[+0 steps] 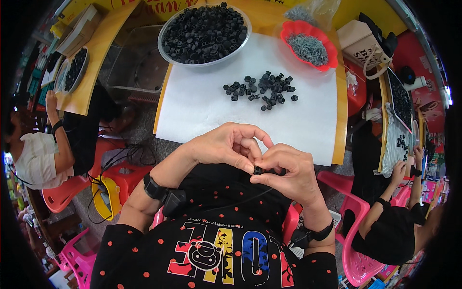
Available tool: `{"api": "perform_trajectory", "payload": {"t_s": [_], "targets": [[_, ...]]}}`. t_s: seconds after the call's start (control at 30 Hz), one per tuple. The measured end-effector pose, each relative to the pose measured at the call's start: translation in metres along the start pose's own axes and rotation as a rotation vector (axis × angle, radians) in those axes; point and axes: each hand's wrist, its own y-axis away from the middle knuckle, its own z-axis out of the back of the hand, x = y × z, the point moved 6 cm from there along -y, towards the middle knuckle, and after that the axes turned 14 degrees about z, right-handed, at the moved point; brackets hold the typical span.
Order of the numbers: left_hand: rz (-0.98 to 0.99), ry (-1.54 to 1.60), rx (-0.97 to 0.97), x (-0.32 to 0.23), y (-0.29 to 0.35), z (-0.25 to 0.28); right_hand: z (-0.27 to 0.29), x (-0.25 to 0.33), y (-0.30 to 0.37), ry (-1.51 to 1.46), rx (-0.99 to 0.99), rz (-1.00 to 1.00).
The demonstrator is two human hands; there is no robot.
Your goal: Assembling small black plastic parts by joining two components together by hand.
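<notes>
Head view: left hand (226,144) and right hand (288,171) fingers pinching small black part (259,169) between fingertips; loose parts pile (262,90) beyond fingers on bench (202,115); best kept squarely aligned, pressure even.

A yellow worktop (342,120) stands on a grey floor (139,130), with a second worktop (98,53) left. Pink chairs (356,260) and a red stool (126,176) crowd around. Light is bright and even.
</notes>
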Motion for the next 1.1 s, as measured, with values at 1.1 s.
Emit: {"api": "perform_trajectory", "payload": {"t_s": [1.1], "targets": [[-0.082,0.441,-0.286,0.030,-0.014,0.015,0.002,-0.012,0.002,0.399,-0.104,0.058]]}}
